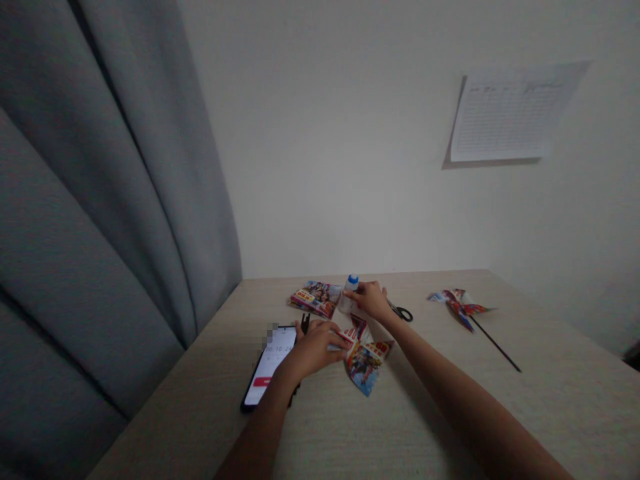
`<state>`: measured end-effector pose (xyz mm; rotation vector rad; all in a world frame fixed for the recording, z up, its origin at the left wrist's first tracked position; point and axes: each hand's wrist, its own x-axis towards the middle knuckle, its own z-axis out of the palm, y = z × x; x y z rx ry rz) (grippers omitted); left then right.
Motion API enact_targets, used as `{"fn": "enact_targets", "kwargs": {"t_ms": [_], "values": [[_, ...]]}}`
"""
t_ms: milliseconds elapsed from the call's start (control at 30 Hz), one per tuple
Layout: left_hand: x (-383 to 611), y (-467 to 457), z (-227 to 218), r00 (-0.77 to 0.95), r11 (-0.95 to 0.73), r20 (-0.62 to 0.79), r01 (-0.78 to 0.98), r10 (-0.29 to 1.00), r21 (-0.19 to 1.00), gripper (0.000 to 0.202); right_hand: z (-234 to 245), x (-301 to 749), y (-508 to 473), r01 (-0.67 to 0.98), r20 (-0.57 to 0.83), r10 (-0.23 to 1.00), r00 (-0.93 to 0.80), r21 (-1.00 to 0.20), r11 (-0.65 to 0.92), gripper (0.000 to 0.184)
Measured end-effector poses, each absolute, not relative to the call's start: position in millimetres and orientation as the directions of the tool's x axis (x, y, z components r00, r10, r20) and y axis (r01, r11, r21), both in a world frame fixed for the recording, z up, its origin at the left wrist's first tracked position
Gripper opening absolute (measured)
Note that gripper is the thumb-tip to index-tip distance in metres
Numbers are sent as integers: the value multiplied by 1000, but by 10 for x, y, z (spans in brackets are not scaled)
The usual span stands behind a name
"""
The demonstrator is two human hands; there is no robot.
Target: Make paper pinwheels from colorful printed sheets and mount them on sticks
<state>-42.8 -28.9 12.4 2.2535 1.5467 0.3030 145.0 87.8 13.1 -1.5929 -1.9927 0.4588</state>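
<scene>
My right hand (374, 299) is closed around a small clear bottle with a blue cap (353, 280), which stands upright at the back of the table. My left hand (320, 343) rests with its fingers spread, the tips touching a folded pinwheel (367, 363) of colourful printed paper. Part of the pinwheel is hidden behind the fingers. A black forked piece (305, 323) sticks up beside my left hand; its lower part is covered. Behind lies a stack of printed paper sheets (317, 297), close to the bottle.
A phone (270, 367) showing a timer lies left of my left forearm. Black-handled scissors (404, 313) lie partly behind my right wrist. Farther right is another pinwheel (461, 308) on a dark stick (495, 343). A grey curtain (125, 167) borders the table's left side.
</scene>
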Motion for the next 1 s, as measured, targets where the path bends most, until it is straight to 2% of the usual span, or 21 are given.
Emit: {"fn": "enact_targets", "kwargs": {"t_ms": [267,400,567,633,800,933,1000], "values": [[-417,-298,151,361,-302,-49,840,931,450,21,155,1384,794,809,250,948,-197,-506,301,41],[-408,-295,155,359,-298,-52,839,932,455,21,99,1416,791,795,241,953,-182,-535,287,37],[-384,-265,113,351,-305,-39,858,936,414,19,45,1585,684,787,251,954,-164,-550,280,43],[-366,-262,93,350,-313,-22,863,937,398,19,31,1695,585,779,265,947,-182,-549,303,36],[-310,-274,69,360,-341,27,855,933,390,21,6,2029,268,706,300,869,-395,-506,495,11],[-285,-275,56,358,-344,37,856,933,386,21,17,2189,30,652,187,794,-579,-478,588,11],[-284,-269,39,358,-348,50,852,932,391,21,21,2207,-69,624,198,747,-634,-439,646,10]]}}
